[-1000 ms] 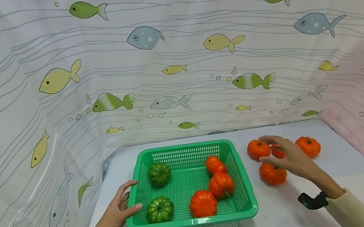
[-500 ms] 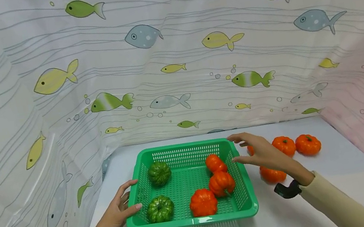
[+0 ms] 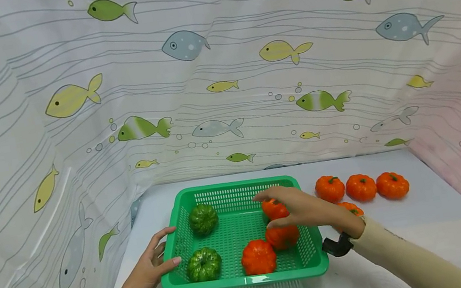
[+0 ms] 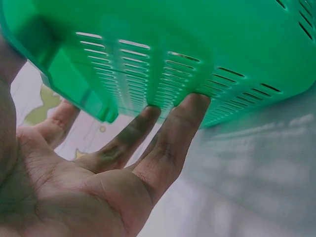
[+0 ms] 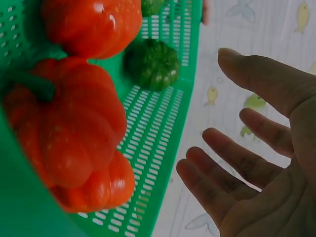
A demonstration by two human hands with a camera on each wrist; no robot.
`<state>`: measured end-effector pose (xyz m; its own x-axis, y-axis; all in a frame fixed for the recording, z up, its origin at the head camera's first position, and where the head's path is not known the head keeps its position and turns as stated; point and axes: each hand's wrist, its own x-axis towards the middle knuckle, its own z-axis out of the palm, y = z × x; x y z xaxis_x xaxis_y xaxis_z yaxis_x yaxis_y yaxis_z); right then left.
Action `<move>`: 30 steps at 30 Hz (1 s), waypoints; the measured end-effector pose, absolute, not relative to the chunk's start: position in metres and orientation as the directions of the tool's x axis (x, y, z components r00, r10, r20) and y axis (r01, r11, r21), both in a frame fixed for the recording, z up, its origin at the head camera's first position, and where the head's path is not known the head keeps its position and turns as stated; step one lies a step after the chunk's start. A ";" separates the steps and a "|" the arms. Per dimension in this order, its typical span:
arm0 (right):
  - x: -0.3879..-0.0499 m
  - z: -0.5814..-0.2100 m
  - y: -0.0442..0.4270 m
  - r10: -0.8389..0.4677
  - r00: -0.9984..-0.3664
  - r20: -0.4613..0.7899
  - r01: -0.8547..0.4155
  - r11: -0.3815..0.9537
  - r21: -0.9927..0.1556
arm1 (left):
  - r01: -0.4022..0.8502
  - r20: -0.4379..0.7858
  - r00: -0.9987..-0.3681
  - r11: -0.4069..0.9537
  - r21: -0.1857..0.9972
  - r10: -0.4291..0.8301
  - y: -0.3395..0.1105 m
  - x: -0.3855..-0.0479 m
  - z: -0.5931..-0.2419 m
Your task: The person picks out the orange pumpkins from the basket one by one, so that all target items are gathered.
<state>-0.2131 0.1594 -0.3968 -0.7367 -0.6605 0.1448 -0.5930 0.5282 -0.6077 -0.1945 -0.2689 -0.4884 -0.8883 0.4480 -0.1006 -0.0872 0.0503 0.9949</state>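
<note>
A green slotted plastic basket [image 3: 218,284] stands on the table. Inside, at its left, lie two green pumpkins, one rear [image 3: 203,219] and one front [image 3: 204,265]. Three red-orange pumpkins, the front one [image 3: 258,258] fully visible, sit toward the right. My left hand [image 3: 142,273] is at the basket's left side; in the left wrist view its fingertips [image 4: 196,101] touch the outer slotted wall. Over the basket's right part hovers my right hand [image 3: 304,207], fingers spread and holding nothing, partly hiding two red-orange pumpkins from the head view. The right wrist view shows a green-stemmed one [image 5: 74,118] up close.
Right of the basket, several orange pumpkins lie on the white table [image 3: 390,234]: a row with its left [image 3: 330,189], middle [image 3: 361,188] and right one [image 3: 393,186], and another [image 3: 352,208] partly behind my right wrist. A fish-printed curtain [image 3: 252,109] surrounds the table.
My right hand has moved left, from the loose pumpkins on the table, across the basket's right rim, to above its right part. The left hand stays at the basket's left side.
</note>
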 end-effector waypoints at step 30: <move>-0.219 -0.429 0.098 -0.811 -0.524 -0.262 -0.662 0.581 -0.474 | -0.082 -0.091 -0.888 0.039 0.996 0.451 -0.270 -0.196 -0.490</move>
